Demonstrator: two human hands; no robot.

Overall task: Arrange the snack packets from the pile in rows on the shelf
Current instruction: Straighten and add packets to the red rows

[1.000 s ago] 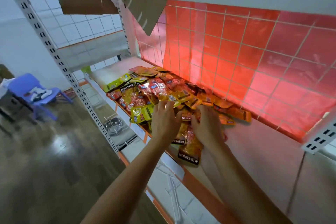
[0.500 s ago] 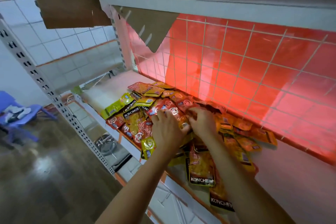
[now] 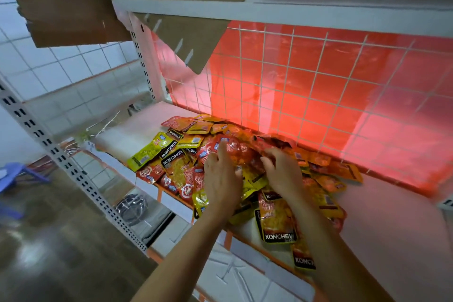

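A loose pile of snack packets [image 3: 181,169], red, orange and yellow-green, many marked KONCHEW, covers the middle of the white shelf [image 3: 392,216]. My left hand [image 3: 220,181] rests on top of the pile with its fingers stretched out over red packets. Just to the right of it, my right hand [image 3: 282,171] curls its fingers into a crumpled red packet [image 3: 269,142] near the back of the pile. An orange KONCHEW packet [image 3: 277,220] lies flat by the front edge, under my right wrist.
A white wire grid with a red backing [image 3: 318,81] closes the shelf's back. Cardboard flaps [image 3: 186,39] hang from the shelf above. A perforated upright [image 3: 61,154] stands at the left. Metal bowls [image 3: 132,206] sit on a lower shelf, a blue chair [image 3: 14,174] on the floor.
Both hands have moved from the front edge of the pile up toward its middle and back. The right hand now curls into a red packet there. The view has tilted upward.
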